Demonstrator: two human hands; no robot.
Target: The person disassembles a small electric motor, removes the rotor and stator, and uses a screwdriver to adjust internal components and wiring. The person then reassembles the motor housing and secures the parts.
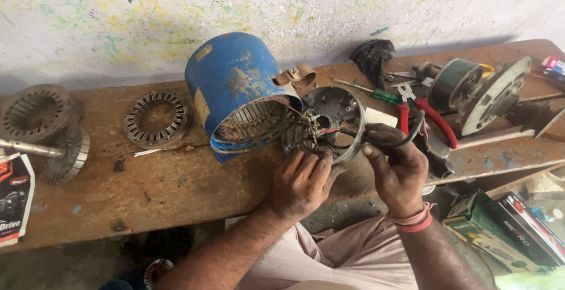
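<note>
- Hands work at the front edge of a long wooden bench [176,178].
- Left hand [300,184] is closed on the bottom rim of a round grey metal cover [329,105]. Its fingers are pressed on the rim.
- Cover stands on its edge, near the middle of the bench, with its open side to the person.
- Right hand [397,169] is just right of the cover. Its fingers pinch a black wire [406,140].
- Wire bends back into the cover, where there are red and black wires too.
- Blue drum [238,87] lies on its side just left of the cover. Thin wires run from its open end to the cover.
- Red pliers [432,119] lie on the bench behind the right hand.
- Green screwdriver [371,93] lies a bit past the pliers.
- Black rag [374,55] sits by the wall.
- Metal ring [156,118] with slots lies flat, left of the drum.
- Two more round metal parts [38,113] sit at the far left end.
- Other motor parts [488,93] are at the right end of the bench.
- Red bands [412,219] go round the right wrist.
</note>
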